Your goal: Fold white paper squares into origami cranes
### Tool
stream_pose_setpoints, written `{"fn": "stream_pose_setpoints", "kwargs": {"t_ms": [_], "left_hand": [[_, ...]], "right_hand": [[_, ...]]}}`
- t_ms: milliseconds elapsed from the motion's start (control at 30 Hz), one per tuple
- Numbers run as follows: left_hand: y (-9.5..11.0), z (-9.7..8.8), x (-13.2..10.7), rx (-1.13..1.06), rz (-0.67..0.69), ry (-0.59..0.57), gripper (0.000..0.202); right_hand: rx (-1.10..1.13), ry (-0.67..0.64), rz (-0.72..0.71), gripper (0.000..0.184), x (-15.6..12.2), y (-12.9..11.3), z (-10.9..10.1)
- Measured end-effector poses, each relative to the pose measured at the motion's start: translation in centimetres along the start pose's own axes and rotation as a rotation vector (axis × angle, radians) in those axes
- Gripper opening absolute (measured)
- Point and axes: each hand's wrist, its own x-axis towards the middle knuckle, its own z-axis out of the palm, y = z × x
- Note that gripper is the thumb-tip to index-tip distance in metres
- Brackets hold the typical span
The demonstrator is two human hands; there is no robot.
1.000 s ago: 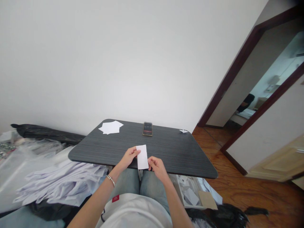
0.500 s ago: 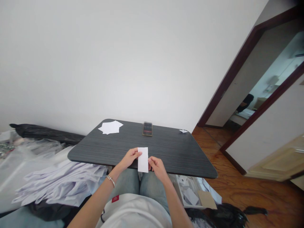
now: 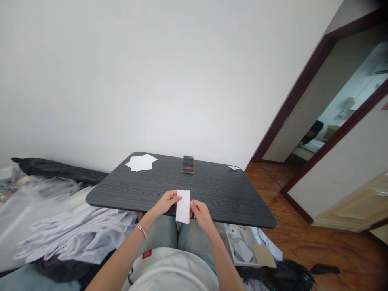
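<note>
A folded sheet of white paper is held upright, a narrow rectangle, over the near edge of the dark table. My left hand grips its upper left side, thumb across the front and fingers behind. At the right edge, my right hand pinches the paper between thumb and curled fingers. A second layer shows slightly at the lower right corner.
White paper sheets lie at the table's far left. A phone rests at the back middle, and a small folded paper piece at the far right. Below on the right stands a box of papers; white cloth is piled on the left.
The folded paper has dropped slightly and tilted a little, and its layers now show apart at the lower right. Both hands keep hold of it in nearly the same place.
</note>
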Motion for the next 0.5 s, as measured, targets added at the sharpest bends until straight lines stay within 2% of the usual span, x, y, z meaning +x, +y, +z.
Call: {"fn": "stream_pose_setpoints", "kwargs": {"t_ms": [333, 500], "left_hand": [[-0.37, -0.02, 0.18, 0.011, -0.001, -0.015, 0.03], [-0.41, 0.01, 0.38, 0.114, 0.095, 0.136, 0.037]], "right_hand": [[0.025, -0.002, 0.026, 0.017, -0.18, -0.44, 0.31], [0.01, 0.097, 0.034, 0.024, -0.1, 0.32, 0.52]]}}
